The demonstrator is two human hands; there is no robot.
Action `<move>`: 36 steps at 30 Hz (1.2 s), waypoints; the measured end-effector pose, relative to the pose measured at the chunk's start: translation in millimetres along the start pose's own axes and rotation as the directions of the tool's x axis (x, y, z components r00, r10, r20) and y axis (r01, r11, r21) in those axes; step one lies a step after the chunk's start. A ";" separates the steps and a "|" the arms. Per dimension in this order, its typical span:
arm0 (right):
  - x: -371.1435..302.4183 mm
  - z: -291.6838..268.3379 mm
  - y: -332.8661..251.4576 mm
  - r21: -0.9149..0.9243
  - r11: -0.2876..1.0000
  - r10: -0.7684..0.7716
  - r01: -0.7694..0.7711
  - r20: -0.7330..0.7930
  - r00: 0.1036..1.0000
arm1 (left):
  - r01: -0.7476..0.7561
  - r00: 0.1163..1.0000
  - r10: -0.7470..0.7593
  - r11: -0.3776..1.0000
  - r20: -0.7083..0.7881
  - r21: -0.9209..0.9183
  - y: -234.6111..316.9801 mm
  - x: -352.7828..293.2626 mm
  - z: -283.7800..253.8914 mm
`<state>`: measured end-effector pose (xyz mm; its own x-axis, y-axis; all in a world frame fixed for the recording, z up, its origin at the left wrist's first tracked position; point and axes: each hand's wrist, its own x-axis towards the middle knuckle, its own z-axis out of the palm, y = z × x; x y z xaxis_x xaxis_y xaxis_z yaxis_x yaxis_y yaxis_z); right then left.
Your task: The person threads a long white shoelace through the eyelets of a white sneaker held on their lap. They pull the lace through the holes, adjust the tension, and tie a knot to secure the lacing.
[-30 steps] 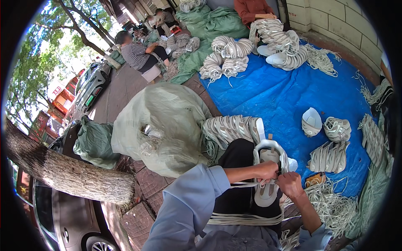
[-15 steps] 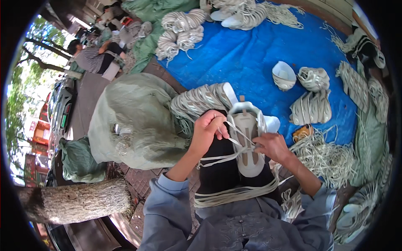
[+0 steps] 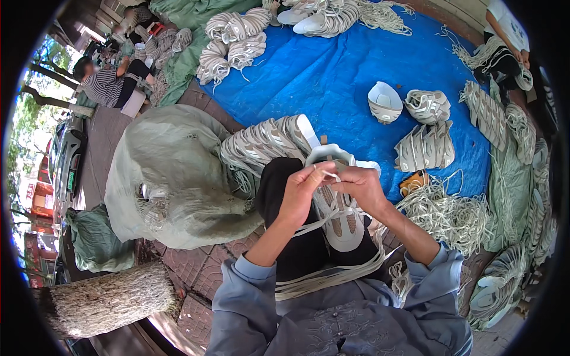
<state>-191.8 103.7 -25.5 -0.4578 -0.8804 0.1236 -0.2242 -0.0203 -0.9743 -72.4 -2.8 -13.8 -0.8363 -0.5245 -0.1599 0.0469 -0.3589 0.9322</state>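
Observation:
A grey-and-white shoe upper (image 3: 344,237) lies across my dark-trousered thighs, its toe toward me. Over its lace holes my two hands meet. My left hand (image 3: 301,193) is closed in a pinch on a white shoelace (image 3: 328,175). Fingertips almost touching it, my right hand (image 3: 363,187) also grips the lace. Both hide part of the upper's tongue and collar. A bundle of loose laces (image 3: 326,280) is draped over my lap. Just beyond my left knee a row of nested shoe uppers (image 3: 267,142) rests on its side.
Stacked uppers (image 3: 424,148) and a single upper (image 3: 385,102) sit on a blue tarp (image 3: 297,77). A heap of laces (image 3: 448,213) lies at right. To the left are a bulging pale sack (image 3: 172,178) and a tree trunk (image 3: 113,299). Other people sit at far left and far right.
My hands have come together over the upper's collar end; before, they were apart, pulling lace ends. The lace now crosses the upper. The view has shifted, bringing a person at far right further in.

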 end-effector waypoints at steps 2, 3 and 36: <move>3.0 4.9 1.7 -0.139 0.978 -0.162 0.157 -0.019 0.987 | 0.060 0.998 -0.061 0.995 -0.006 -0.074 -10.2 -3.2 1.9; 4.0 6.5 1.8 -0.173 0.976 -0.141 0.135 -0.024 0.990 | 0.032 0.999 -0.034 0.995 -0.022 -0.098 -14.2 -4.5 2.7; 1.9 21.2 24.7 0.270 0.921 0.277 -0.282 0.056 0.959 | -0.498 0.865 0.443 0.712 0.233 0.495 -31.0 -11.9 -5.7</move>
<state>-179.9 91.5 -53.3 -0.4534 -0.8765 -0.1621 0.1548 0.1017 -0.9827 -60.8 10.1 -42.7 -0.8305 -0.4328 0.3508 0.1799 0.3876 0.9041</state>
